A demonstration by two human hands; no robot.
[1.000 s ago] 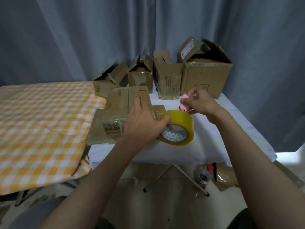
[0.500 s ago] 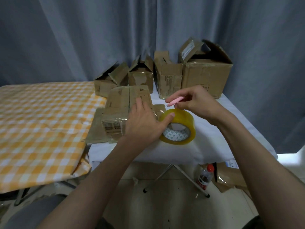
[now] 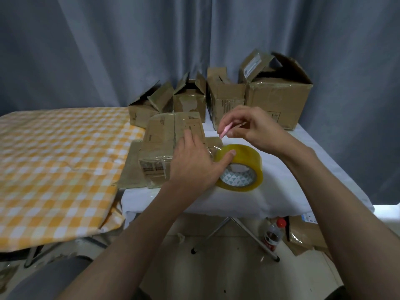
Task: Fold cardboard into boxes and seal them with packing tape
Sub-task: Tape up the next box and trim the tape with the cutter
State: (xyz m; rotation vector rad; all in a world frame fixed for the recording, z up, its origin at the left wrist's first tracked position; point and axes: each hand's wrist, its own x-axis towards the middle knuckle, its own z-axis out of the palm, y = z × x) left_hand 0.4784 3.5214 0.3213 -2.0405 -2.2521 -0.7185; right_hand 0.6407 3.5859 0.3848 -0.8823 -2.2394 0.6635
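Head view: my left hand (image 3: 192, 163) lies flat on the closed cardboard box (image 3: 166, 146) in the middle of the white table (image 3: 281, 187), fingers straight across the box top, thumb stretched out to the right and touching the top of the yellow tape roll (image 3: 240, 167). The roll stands tilted on the table just right of the box, touching or nearly touching its side, core facing me. A strip of clear tape seems to run from roll to box under the palm; can't tell where it ends. My right hand (image 3: 255, 128) hovers above and behind the roll, fingers curled, pinching a thin pink tool (image 3: 226, 131) between thumb and forefinger, tip angled down-left toward the box. Can't tell if it's a cutter or a pen. The box sits on a flattened cardboard sheet (image 3: 127, 169) that overlaps the table's left edge. Four open boxes (image 3: 279, 100) line the back of the table against the grey curtain (image 3: 108, 50). Yellow checked cloth (image 3: 54, 165) on the left. A red-capped bottle (image 3: 273, 234) stands on the floor under the table.
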